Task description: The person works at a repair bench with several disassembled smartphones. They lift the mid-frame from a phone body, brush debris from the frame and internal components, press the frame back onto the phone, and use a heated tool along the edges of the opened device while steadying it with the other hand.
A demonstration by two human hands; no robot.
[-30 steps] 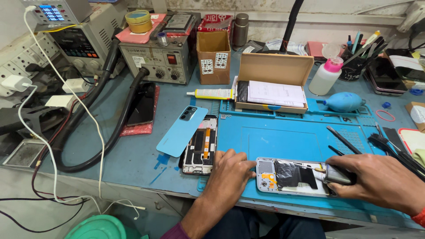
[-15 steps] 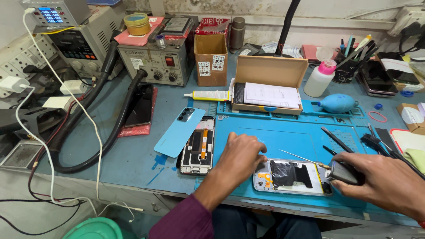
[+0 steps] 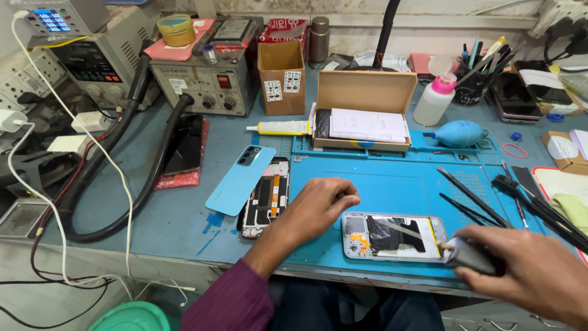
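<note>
Gripping a dark, stubby tool (image 3: 474, 256), the right hand (image 3: 527, 276) sits at the lower right, fingers curled tightly round the tool's body. A thin metal tip runs from the tool up and to the left, across the inside of an opened phone (image 3: 395, 236). The left hand (image 3: 321, 205) is loosely curled, fingers folded under, resting just beside the phone's left end; whether it touches the phone cannot be told.

The opened phone lies flat near the front edge of a blue work mat (image 3: 380, 184), its long axis running left to right, with the orange and grey parts at its left end and its right end at the tool.

Further left, a second opened phone (image 3: 264, 197) lies with its long axis running near to far, and a light blue back cover (image 3: 240, 179) leans over its left edge. Black tweezers and picks (image 3: 474, 197) lie on the mat to the right. Behind the mat stand an open cardboard box (image 3: 365, 101), a glue tube (image 3: 280, 127), a blue air blower (image 3: 460, 133) and a grey bench power unit (image 3: 205, 86)
</note>
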